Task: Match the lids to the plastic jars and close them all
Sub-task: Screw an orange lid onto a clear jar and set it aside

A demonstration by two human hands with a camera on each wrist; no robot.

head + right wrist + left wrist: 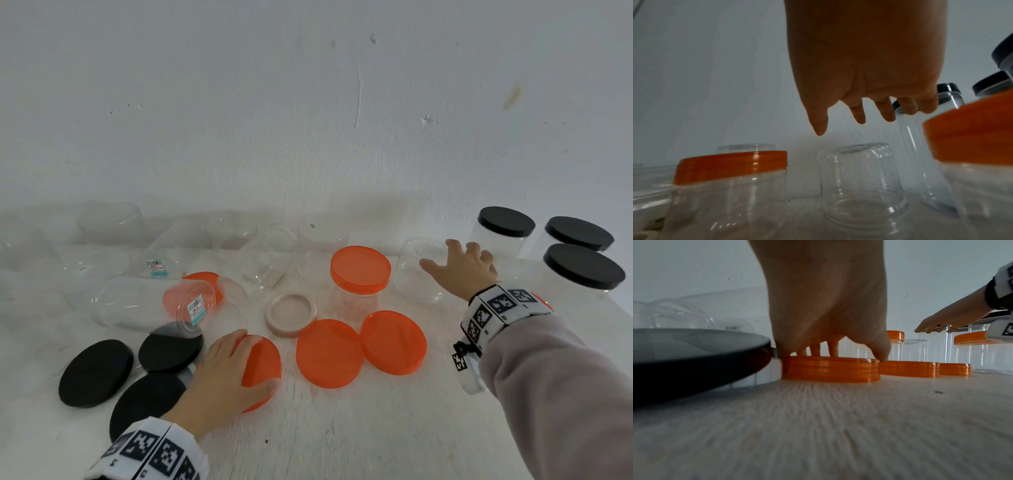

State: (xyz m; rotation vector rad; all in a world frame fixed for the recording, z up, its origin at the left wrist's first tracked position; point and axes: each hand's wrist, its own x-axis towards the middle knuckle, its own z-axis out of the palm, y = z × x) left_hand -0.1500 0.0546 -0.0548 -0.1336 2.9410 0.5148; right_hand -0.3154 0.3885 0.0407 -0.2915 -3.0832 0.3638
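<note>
My left hand (248,363) lies over an orange lid (270,356) flat on the white table, fingers over its far edge and thumb at its near rim. The left wrist view has the fingers (818,350) on top of that lid (830,369). My right hand (445,263) hovers spread above an upside-down clear jar (418,274) without touching it. Seen from the right wrist, the right hand (855,113) has that jar (861,178) below it, mouth down. Two more loose orange lids (329,353) (394,342) lie at centre. An orange-lidded jar (359,270) stands behind them.
Three black lids (96,373) lie at the left front. A pink lid (291,313) lies upturned mid-table. Three black-lidded jars (582,270) stand at the right. Several clear jars (137,301) lie or stand along the back wall, one in front of another orange lid (202,284).
</note>
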